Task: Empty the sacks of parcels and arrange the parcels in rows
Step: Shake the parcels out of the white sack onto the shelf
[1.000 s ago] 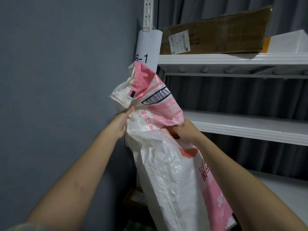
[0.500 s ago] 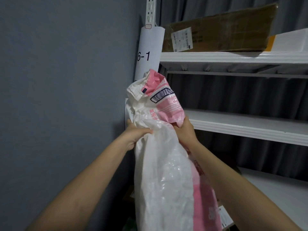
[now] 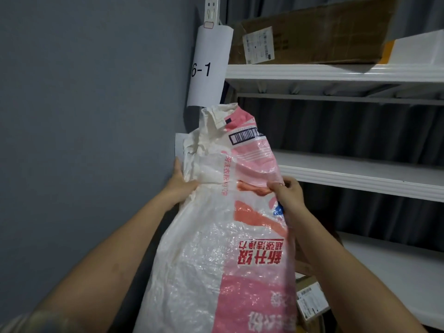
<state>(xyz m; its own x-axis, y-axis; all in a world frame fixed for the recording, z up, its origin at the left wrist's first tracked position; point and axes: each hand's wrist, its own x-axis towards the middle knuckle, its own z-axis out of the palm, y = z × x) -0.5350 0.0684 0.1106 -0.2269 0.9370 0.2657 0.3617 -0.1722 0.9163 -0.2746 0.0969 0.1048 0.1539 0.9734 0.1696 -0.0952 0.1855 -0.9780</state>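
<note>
Holding a pink-and-white sack (image 3: pixel 230 236) upright in front of the shelves, the person has both arms raised. The left hand (image 3: pixel 180 186) grips the sack's white side just below the crumpled top, fingers curled into the fabric. The right hand (image 3: pixel 288 192) pinches a fold of the pink side at the same height. The print on the sack reads upside down, so it appears to be held bottom end up, and its lower end runs out of view below.

This looks like the emptying step: the sack seems to be shaken or lifted so its contents slide out underneath. A small parcel (image 3: pixel 311 298) with a white label lies low on the right, just beside the sack; whether it came from this sack cannot be told. A long cardboard box (image 3: pixel 312 32) sits on the top shelf (image 3: pixel 336 73).

Next, the sack likely needs lifting higher until it hangs slack, then setting aside so the parcels can be lined up in rows.
</note>
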